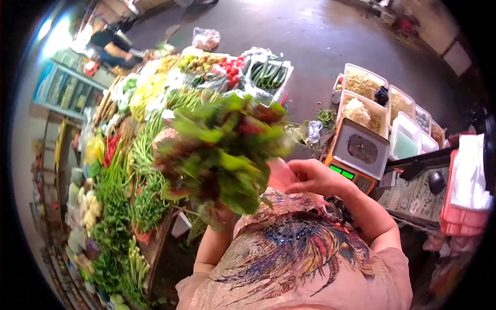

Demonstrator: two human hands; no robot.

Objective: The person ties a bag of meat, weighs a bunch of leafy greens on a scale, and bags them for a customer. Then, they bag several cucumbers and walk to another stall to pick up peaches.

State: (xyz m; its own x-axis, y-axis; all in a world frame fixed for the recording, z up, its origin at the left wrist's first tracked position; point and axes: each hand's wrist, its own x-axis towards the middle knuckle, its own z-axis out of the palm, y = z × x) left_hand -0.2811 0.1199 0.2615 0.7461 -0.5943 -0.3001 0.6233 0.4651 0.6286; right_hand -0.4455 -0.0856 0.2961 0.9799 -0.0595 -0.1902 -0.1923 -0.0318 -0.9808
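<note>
left hand (223, 213) tight around leafy bunch (222, 150); right hand (316, 178) in a pinch on pink bag (281, 174) beside scale (360, 150)

hidden: our left hand (224, 214) sits buried under the red-green leafy bunch (222, 150), we cannot see its grip | blurred: the bunch's leaves smear above that hand | too small: green digits on the scale (361, 150) just beyond our right hand (316, 178), we cannot read them
</note>
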